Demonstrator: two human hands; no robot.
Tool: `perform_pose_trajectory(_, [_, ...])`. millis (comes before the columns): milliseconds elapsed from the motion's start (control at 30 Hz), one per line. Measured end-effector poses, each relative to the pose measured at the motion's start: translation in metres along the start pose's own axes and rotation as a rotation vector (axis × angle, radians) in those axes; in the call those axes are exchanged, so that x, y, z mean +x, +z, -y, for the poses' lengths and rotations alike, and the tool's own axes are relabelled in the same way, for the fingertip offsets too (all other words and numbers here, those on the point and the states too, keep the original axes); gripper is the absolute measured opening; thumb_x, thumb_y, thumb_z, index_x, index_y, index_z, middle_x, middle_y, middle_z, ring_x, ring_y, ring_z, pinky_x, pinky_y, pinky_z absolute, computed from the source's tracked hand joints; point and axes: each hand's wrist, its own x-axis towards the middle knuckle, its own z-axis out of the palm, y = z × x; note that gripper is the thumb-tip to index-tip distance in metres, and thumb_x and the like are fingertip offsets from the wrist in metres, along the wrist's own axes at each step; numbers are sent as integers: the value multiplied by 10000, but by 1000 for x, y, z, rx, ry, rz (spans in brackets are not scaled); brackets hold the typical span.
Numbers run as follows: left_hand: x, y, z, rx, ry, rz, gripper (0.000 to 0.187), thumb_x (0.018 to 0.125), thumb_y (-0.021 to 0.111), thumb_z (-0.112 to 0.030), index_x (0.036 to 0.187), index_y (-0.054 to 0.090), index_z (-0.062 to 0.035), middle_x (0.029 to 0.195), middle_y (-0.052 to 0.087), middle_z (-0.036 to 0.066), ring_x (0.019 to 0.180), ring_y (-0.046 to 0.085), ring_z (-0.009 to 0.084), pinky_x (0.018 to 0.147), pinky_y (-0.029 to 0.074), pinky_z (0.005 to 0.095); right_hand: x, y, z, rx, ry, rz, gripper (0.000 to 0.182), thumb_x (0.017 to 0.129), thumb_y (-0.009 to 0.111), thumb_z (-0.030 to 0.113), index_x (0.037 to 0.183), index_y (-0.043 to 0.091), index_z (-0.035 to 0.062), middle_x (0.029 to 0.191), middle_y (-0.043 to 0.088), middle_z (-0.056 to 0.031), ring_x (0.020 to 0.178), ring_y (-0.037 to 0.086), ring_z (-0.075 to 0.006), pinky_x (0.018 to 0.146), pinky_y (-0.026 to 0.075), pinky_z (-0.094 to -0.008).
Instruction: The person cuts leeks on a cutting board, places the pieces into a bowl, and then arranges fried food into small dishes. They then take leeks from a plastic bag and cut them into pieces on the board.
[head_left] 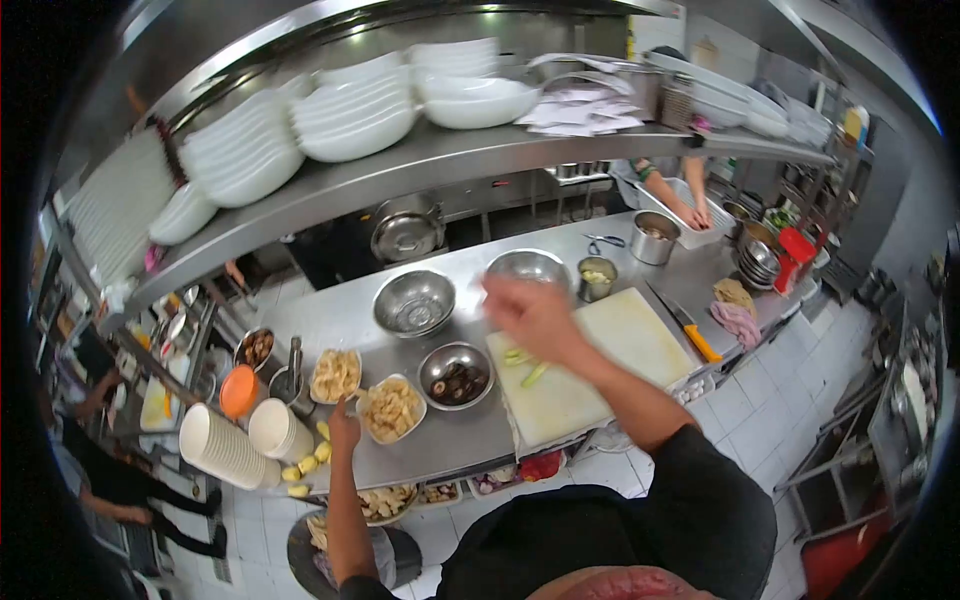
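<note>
My left hand [344, 428] is at the left rim of a white bowl [393, 410] of pale, chunky food, its fingers closed at the edge. A second white bowl [336, 376] of similar pieces stands just beyond. My right hand [532, 312] is raised over the near side of a steel bowl [528, 266] and the board's left edge; motion smears its fingers. Green vegetable pieces [534, 374] lie on the white cutting board [600, 365] beneath my right forearm. Between my hands, a steel bowl [456, 376] holds dark, mushroom-like pieces. Another steel bowl [414, 303] sits behind it.
A knife with an orange handle [700, 340] lies along the board's right side. Stacked white tubs [225, 450] stand at the left. Overhead, a steel shelf [450, 160] carries white bowls. Across the counter, another person's hands [695, 214] work in a white container.
</note>
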Motion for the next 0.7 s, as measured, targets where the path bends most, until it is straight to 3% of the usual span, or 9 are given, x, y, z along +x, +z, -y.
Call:
perform_pose_trajectory(67, [-13, -7, -7, -82, -43, -45, 622, 774, 551, -38, 1391, 484, 5, 1205, 624, 277, 1094, 622, 365, 885, 494, 417, 34, -82, 6, 51, -108, -501, 219, 852, 696, 244, 871, 683, 27, 698, 652, -90, 631, 620, -191, 580, 475, -363])
perform_pose_trajectory(100, [-20, -7, -5, -137, -34, -76, 609, 789, 551, -42, 1393, 485, 2, 1206, 631, 262, 1080, 630, 343, 862, 500, 403, 43, -131, 2, -75, 75, -580, 259, 849, 697, 276, 904, 680, 23, 767, 670, -102, 664, 617, -217, 600, 473, -373])
perform_pose_trajectory(167, [-30, -8, -15, -305, -122, -97, 578, 822, 552, -54, 1392, 485, 9, 1199, 643, 230, 1050, 637, 295, 823, 507, 378, 75, -201, -23, -430, -9, -950, 401, 790, 746, 352, 943, 669, -10, 822, 678, -131, 740, 622, -262, 676, 474, -383])
perform_pose_trajectory(333, [-74, -21, -96, -657, -357, -126, 499, 907, 559, -116, 1377, 487, 36, 1072, 662, 131, 902, 611, 165, 722, 485, 292, 135, -263, -77, -916, 208, -799, 682, 755, 699, 594, 1095, 686, 2, 1038, 700, -197, 988, 624, -413, 938, 386, -601])
perform_pose_trajectory(400, [-80, -2, -60, -701, -328, -101, 483, 935, 562, -164, 1367, 490, 40, 958, 637, 60, 785, 563, 119, 663, 455, 266, 150, -267, -76, -1078, 380, -657, 939, 681, 630, 786, 1251, 630, 39, 1161, 669, -210, 1137, 596, -415, 994, 394, -559])
perform_pose_trajectory(467, [-101, -7, -96, -646, -382, -145, 424, 937, 552, -138, 1320, 537, 45, 891, 605, 7, 725, 512, 85, 637, 418, 238, 174, -286, -112, -1003, 370, -532, 953, 681, 621, 790, 1246, 629, 23, 1214, 643, -234, 1198, 560, -438, 1026, 315, -644])
perform_pose_trajectory(567, [-130, -7, -97, -634, -451, -120, 506, 921, 619, -231, 1352, 528, 18, 1184, 653, 133, 1014, 641, 209, 863, 500, 326, 188, -296, -129, -1049, 361, -605, 929, 679, 639, 762, 1232, 648, 16, 1272, 616, -228, 1251, 531, -407, 1088, 314, -576])
perform_pose_trajectory(667, [-163, -13, -120, -683, -564, -196, 408, 923, 574, -110, 1314, 559, 3, 1135, 663, 101, 914, 634, 158, 769, 497, 284, 210, -331, -178, -951, 223, -817, 816, 693, 681, 716, 1173, 699, 57, 1248, 641, -194, 1191, 586, -364, 1016, 429, -490])
perform_pose_trajectory(700, [-173, -15, -122, -704, -593, -214, 409, 918, 572, -100, 1313, 559, 4, 1143, 660, 100, 914, 634, 157, 766, 498, 285, 206, -337, -177, -962, 223, -797, 617, 804, 703, 543, 1165, 691, 43, 1217, 660, -170, 1162, 602, -354, 960, 480, -429])
